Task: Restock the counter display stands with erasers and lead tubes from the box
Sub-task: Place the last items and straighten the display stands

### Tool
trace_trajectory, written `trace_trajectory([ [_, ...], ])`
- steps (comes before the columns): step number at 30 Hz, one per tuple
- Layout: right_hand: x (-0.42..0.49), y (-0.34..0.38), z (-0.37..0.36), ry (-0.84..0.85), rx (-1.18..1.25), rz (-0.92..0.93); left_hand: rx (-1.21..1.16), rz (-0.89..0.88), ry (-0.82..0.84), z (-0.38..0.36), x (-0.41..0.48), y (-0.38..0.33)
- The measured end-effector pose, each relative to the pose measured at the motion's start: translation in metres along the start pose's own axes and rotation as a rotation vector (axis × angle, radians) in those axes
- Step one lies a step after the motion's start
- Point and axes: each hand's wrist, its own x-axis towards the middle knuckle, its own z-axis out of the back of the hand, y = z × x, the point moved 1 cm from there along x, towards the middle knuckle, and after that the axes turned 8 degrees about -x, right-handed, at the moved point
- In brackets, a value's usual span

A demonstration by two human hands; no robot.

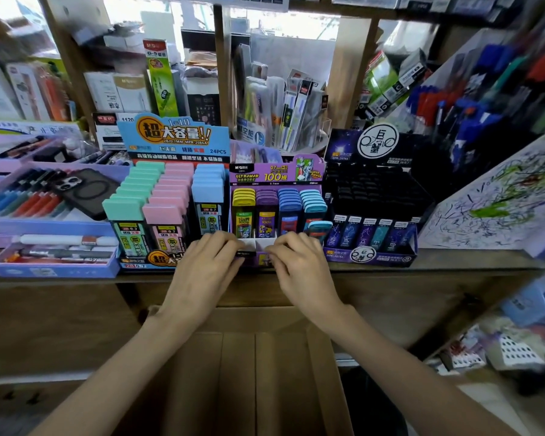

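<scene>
Nearly done, it seems: the purple stand (277,177) at the table's (453,262) front edge is packed with lead tubes (266,202), front slots left bare. A small black piece (246,253) is pinched in the left hand (208,262) grip; whether anything's held in the curled right hand (299,262) grip can't be told.

1. A stationery shop: printed cardboard display stands (170,136) of lead tubes (266,212) stand side by side on the wooden desk (453,262).
2. Shelves (222,73) behind hold packaged pens (296,105) and small boxes (117,92).
3. At right, a blurred mass of loose pens (472,105) stands above a scribbled-over sheet (501,199).
</scene>
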Motion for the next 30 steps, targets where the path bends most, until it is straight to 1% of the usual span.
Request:
trace_trajectory([
  [4,-0.016,-0.012,0.007,-0.119,0.067,-0.012,-0.019,-0.046,0.034,-0.006,0.011,-0.006],
  [7,-0.020,-0.030,0.018,-0.255,0.052,-0.091,-0.005,-0.082,0.045,-0.008,0.013,-0.009],
  [9,-0.009,-0.042,0.027,-0.292,0.055,-0.144,0.002,-0.101,0.048,-0.008,0.013,-0.009],
  [13,0.023,-0.052,0.038,-0.205,0.018,-0.143,-0.040,-0.097,0.072,-0.009,0.012,-0.005],
  [16,0.038,-0.053,0.040,-0.184,-0.136,-0.047,-0.120,-0.033,0.110,-0.009,0.013,-0.002],
  [18,0.041,-0.055,0.040,-0.178,-0.264,0.025,-0.123,0.019,0.129,-0.010,0.016,-0.002],
  [20,0.040,-0.057,0.041,-0.178,-0.339,0.076,-0.103,0.060,0.148,-0.012,0.020,-0.003],
  [24,0.035,-0.060,0.043,-0.149,-0.300,0.127,-0.117,0.102,0.181,-0.014,0.028,-0.004],
  [27,0.035,-0.060,0.046,-0.131,-0.268,0.113,-0.065,0.090,0.184,-0.015,0.025,-0.005],
  [28,0.036,-0.059,0.046,-0.107,-0.257,0.117,-0.036,0.073,0.184,-0.015,0.024,-0.006],
  [30,0.042,-0.054,0.043,-0.006,-0.257,0.156,0.004,0.031,0.177,-0.015,0.022,-0.008],
])
